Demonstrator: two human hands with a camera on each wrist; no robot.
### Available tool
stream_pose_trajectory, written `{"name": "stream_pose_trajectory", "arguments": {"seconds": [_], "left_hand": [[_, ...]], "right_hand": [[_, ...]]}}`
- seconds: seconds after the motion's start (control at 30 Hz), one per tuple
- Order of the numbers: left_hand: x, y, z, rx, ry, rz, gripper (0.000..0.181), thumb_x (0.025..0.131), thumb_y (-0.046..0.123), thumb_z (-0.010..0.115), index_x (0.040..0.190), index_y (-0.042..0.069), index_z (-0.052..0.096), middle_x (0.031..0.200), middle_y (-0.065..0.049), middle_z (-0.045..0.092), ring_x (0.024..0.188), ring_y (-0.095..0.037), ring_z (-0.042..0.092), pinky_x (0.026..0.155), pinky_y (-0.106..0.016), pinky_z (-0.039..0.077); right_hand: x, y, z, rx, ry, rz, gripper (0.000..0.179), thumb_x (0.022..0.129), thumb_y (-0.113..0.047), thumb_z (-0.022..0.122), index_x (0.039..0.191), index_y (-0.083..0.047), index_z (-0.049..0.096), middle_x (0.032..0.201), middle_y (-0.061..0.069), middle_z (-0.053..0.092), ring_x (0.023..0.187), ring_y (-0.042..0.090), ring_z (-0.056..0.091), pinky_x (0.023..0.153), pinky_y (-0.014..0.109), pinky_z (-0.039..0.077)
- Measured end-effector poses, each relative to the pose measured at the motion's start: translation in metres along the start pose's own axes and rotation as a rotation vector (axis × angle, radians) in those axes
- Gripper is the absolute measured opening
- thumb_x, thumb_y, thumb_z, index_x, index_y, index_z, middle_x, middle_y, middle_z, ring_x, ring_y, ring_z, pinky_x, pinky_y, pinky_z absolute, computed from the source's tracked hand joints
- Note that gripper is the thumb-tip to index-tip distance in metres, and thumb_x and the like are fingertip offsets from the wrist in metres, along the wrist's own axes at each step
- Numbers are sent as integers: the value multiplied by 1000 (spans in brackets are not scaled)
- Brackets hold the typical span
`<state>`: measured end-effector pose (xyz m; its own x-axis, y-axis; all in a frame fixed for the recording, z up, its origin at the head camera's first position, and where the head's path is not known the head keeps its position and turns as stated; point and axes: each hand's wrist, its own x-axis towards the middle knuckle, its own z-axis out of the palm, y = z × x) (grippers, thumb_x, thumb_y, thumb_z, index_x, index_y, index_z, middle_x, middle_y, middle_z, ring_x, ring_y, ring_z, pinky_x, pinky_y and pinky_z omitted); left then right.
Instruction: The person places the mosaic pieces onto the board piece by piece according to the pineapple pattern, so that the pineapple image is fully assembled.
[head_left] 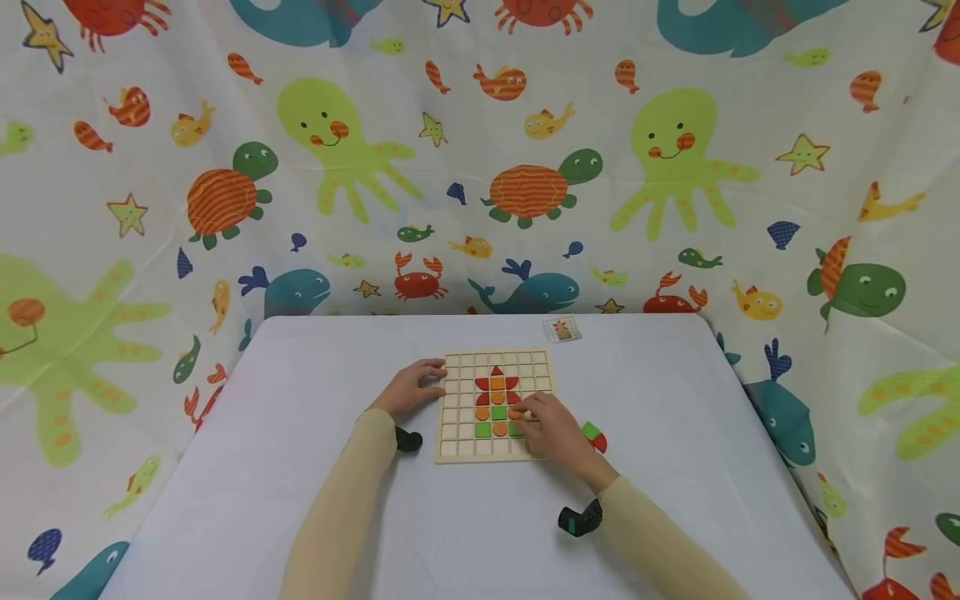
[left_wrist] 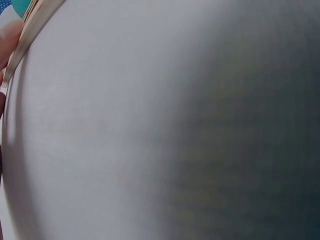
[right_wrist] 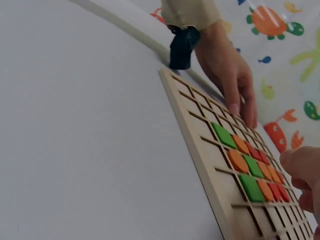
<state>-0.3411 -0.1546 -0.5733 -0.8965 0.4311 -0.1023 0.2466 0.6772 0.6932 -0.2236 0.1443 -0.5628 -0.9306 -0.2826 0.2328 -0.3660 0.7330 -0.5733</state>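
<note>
A square wooden grid board (head_left: 459, 450) lies on the table, with red, orange and green pieces forming a figure in its cells. My left hand (head_left: 408, 388) is at the board's left edge, its thumb and fingertips touching the rim. Over the right part of the board is my right hand (head_left: 553, 429), fingertips at an orange disc (head_left: 514, 412). From the right wrist, that orange disc (right_wrist: 265, 190) appears flat in its cell, and nothing shows between the thumb (right_wrist: 299, 162) and fingers. A green square (right_wrist: 251, 188) sits in the cell beside it.
To the right of the board, partly behind my right hand, lie a loose green square (head_left: 591, 430) and red pieces (head_left: 600, 442). A small picture card (head_left: 562, 329) lies near the table's back edge. A curtain (head_left: 450, 183) with sea animals hangs behind the white table (head_left: 322, 358).
</note>
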Motion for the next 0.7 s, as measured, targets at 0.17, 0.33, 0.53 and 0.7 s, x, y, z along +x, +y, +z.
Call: {"name": "stream_pose_trajectory", "arguments": {"seconds": [0.17, 0.33, 0.53, 0.7], "left_hand": [[-3, 0, 0, 6, 2, -9, 48, 89, 33, 73, 132, 13, 62, 151, 0, 43, 143, -25, 31, 117, -47, 26], [-5, 3, -1, -6, 11, -13, 47, 89, 31, 73, 131, 11, 62, 151, -1, 43, 143, -27, 31, 117, -48, 26], [-3, 3, 1, 8, 9, -4, 47, 89, 31, 73, 131, 11, 62, 151, -1, 43, 143, -27, 31, 117, -48, 26], [-1, 2, 2, 15, 8, -2, 48, 89, 32, 73, 131, 12, 62, 151, 0, 43, 143, -27, 32, 117, -48, 27]], "right_hand": [[-23, 33, -29, 16, 73, 95, 24, 88, -15, 74, 111, -6, 71, 106, 4, 65, 91, 18, 59, 78, 37, 54], [-42, 62, -49, -23, 96, 179, 39, 88, -17, 74, 122, 1, 65, 117, 17, 63, 105, 33, 58, 90, 50, 51], [-57, 80, -56, -50, 62, 214, 50, 85, -19, 77, 125, 6, 61, 121, 23, 60, 115, 41, 53, 97, 55, 46], [-63, 82, -54, -51, 71, 191, 37, 83, -18, 79, 113, 2, 68, 113, 18, 61, 107, 37, 55, 91, 52, 50]]}}
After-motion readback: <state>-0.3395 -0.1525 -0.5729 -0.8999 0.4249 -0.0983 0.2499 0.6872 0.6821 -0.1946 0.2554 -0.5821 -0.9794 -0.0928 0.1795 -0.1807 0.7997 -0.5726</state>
